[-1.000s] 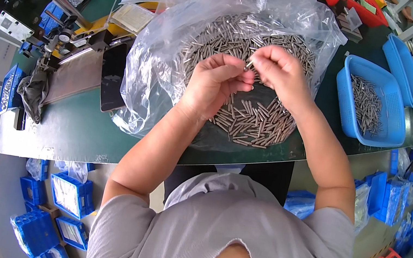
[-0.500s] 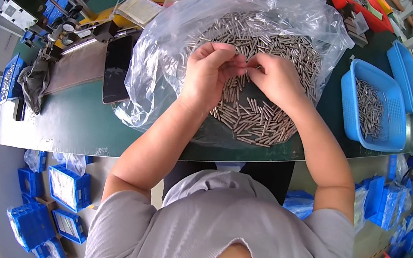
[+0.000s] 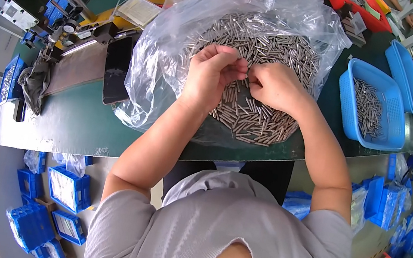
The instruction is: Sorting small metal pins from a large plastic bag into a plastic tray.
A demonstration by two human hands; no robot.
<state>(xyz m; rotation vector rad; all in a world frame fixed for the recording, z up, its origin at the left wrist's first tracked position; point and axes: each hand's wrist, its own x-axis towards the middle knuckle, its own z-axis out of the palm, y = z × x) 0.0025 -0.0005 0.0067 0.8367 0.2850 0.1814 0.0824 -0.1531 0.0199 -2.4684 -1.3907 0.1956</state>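
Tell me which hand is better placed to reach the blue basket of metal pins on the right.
Probably the right hand: it is nearer the blue basket, while the left hand is farther off, with the right hand lying between.

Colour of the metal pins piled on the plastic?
Metal pins: silvery grey, some brownish; best in the head view.

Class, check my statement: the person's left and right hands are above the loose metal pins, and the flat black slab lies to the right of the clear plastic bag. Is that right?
One side is wrong: the head view shows the flat black slab left of the clear plastic bag. The left hand and right hand are indeed above the loose metal pins.
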